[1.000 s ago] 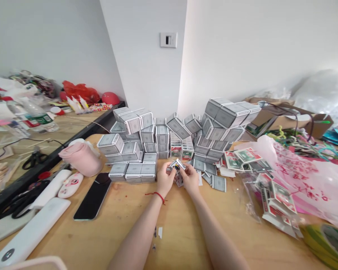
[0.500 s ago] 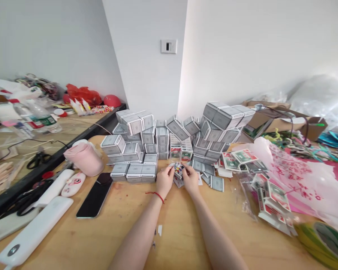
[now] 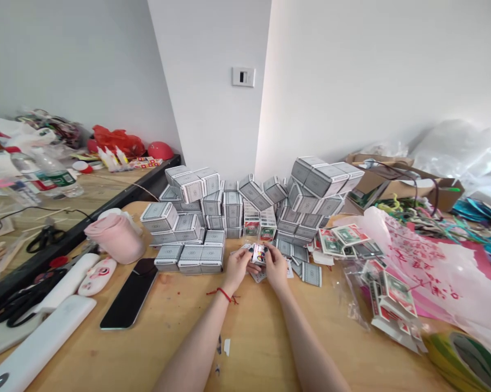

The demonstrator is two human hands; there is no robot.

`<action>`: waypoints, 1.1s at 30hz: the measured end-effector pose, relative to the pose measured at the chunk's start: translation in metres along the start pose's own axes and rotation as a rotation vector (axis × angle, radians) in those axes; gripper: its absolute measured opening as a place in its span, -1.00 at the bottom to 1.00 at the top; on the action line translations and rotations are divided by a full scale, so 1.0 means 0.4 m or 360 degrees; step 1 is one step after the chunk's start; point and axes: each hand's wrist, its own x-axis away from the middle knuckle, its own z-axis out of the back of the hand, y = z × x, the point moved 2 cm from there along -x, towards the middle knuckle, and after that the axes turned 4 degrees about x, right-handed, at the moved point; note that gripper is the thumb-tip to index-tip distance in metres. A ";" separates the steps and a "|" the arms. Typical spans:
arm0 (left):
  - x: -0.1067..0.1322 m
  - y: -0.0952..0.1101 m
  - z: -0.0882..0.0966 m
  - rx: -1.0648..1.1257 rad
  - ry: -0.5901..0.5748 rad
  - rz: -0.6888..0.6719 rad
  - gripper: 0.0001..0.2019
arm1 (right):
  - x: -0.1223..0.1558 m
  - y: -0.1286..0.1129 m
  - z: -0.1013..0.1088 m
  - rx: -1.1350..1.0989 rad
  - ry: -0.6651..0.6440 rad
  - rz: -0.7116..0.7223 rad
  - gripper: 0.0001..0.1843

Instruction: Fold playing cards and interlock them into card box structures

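Note:
Both my hands meet over the wooden table (image 3: 270, 337) just in front of a heap of small grey patterned boxes (image 3: 196, 218). My left hand (image 3: 236, 268), with a red string at its wrist, and my right hand (image 3: 276, 267) pinch a small card-like box (image 3: 258, 253) with colourful printing between their fingertips. A few loose flat cards (image 3: 311, 272) lie on the table right behind and beside my hands. More grey boxes (image 3: 323, 179) are piled to the right of the heap.
A black phone (image 3: 129, 294), a pink roll (image 3: 117, 237) and white cases (image 3: 33, 337) lie at the left. Flattened green-and-red cartons in plastic (image 3: 392, 296) and a pink printed bag (image 3: 433, 261) lie at the right. A second cluttered table (image 3: 66, 190) stands at far left.
The small box has been turned in my fingers, so its colourful face now shows. The view has drifted slightly; my hands stay in the same spot.

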 end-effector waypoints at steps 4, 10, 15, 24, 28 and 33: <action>-0.001 0.005 -0.001 0.0125 -0.0005 0.0080 -0.81 | -0.009 0.014 -0.004 -0.0014 0.0058 -0.0022 -0.64; 0.007 0.011 -0.004 0.0230 -0.0200 0.0183 -0.77 | -0.009 0.015 -0.009 -0.0208 0.0016 -0.0160 -0.72; 0.014 0.023 0.002 0.0444 -0.0470 0.0304 -0.70 | -0.002 -0.013 -0.007 -0.0542 -0.0092 -0.0187 -0.74; 0.030 0.026 0.002 0.0638 -0.0706 0.0507 -0.72 | -0.009 -0.006 0.005 -0.0667 -0.0052 -0.0215 -0.81; 0.027 0.022 0.008 0.0619 -0.0683 0.0506 -0.74 | -0.005 0.003 -0.002 -0.0723 -0.0106 -0.0351 -0.75; 0.022 0.026 0.013 0.0625 -0.0663 0.0433 -0.69 | -0.007 0.009 -0.004 -0.0967 -0.0015 -0.0486 -0.73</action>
